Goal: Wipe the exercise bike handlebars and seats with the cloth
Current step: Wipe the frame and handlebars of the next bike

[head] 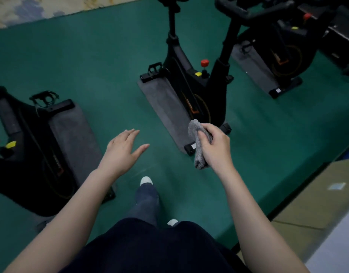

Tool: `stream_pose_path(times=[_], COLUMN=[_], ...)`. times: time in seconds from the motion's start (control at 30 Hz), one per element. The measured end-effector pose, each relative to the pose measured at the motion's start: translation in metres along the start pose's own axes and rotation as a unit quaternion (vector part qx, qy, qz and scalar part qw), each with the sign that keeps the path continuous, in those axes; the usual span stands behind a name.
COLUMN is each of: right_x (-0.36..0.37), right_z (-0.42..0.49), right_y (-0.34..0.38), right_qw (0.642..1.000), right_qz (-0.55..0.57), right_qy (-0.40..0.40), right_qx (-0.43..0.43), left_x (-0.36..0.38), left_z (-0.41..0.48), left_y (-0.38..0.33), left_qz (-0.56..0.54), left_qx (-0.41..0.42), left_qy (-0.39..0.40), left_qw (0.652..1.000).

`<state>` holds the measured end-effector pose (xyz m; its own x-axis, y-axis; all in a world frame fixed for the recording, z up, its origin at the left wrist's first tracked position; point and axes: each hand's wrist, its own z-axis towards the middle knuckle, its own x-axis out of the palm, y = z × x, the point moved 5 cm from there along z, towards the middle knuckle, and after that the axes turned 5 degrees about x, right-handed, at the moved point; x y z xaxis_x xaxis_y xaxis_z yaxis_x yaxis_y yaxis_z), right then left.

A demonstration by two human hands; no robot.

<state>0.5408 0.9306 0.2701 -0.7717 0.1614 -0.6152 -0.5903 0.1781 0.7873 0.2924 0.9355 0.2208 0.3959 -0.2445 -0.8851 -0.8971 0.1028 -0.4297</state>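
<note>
Grey cloth [198, 142]: bunched, hanging from the right hand [216, 148], in the air over the near end of the middle bike [189, 79]; touching no part of it.
Right hand: fingers and thumb curled round the cloth.
Left hand [121, 149]: empty, fingers straight and spread, over the green floor [91, 56].
Middle bike: straight ahead of the right hand; long axis running away from the body and slightly leftward, along its dark mat [161, 101].
Handlebars [236, 10]: ahead and slightly right of the cloth, well apart from it; nearer the right hand than the left hand.
Seat [167, 0]: dark shape on the left post, cropped by the top edge, probably the seat; left of the handlebars, also well apart.
Likely next move: forward-and-up reach with the cloth toward the handlebars, left hand free to steady.
Neighbours: left bike [31, 144] at far left; right bike [284, 56] at upper right.
</note>
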Motion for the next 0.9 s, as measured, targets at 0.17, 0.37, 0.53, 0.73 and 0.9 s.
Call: stream_pose_path(times=[0.17, 0.37, 0.53, 0.73, 0.9], right_x=[0.044, 0.095, 0.134, 0.184, 0.224], right_z=[0.066, 0.125, 0.166, 0.214, 0.263], right_y=[0.043, 0.092, 0.125, 0.163, 0.193], right_qw=[0.999, 0.996, 0.989, 0.973, 0.951], right_qz=[0.001, -0.002, -0.015, -0.02, -0.014], right_qy=[0.037, 0.069, 0.113, 0.177, 0.237], right_qx=[-0.033, -0.064, -0.096, -0.148, -0.198], left_x=[-0.03, -0.066, -0.087, -0.104, -0.116], left_z=[0.048, 0.09, 0.102, 0.108, 0.128], left_y=[0.042, 0.089, 0.127, 0.166, 0.186], left_qz=[-0.009, -0.006, -0.028, -0.053, -0.056], left_qx=[-0.032, -0.065, -0.126, -0.217, -0.286], left_qy=[-0.025, -0.033, -0.055, -0.084, -0.11], left_qw=[0.999, 0.997, 0.99, 0.971, 0.95])
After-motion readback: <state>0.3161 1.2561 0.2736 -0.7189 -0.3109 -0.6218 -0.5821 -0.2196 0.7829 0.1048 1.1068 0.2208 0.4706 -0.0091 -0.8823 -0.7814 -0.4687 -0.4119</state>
